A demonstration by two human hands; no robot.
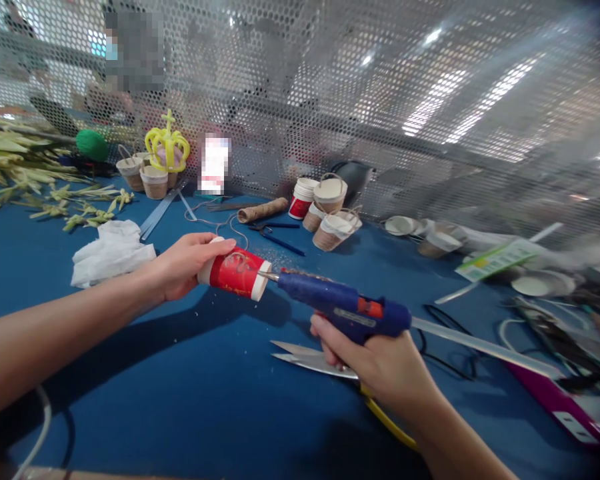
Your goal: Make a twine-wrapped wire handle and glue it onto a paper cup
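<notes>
My left hand grips a red and white paper cup by one end, the cup lying on its side in the air above the blue table. A blue glue gun is held in my right hand, its metal tip at the cup's side near the white rim. A clear glue stick sticks out of the gun's back. Below the gun lie scissors with yellow handles, partly hidden by my right hand.
Behind the cup are a twine roll, blue-handled pliers and twine-wrapped cups. White cloth lies left. A perforated metal screen borders the table. A purple power strip and cables sit right.
</notes>
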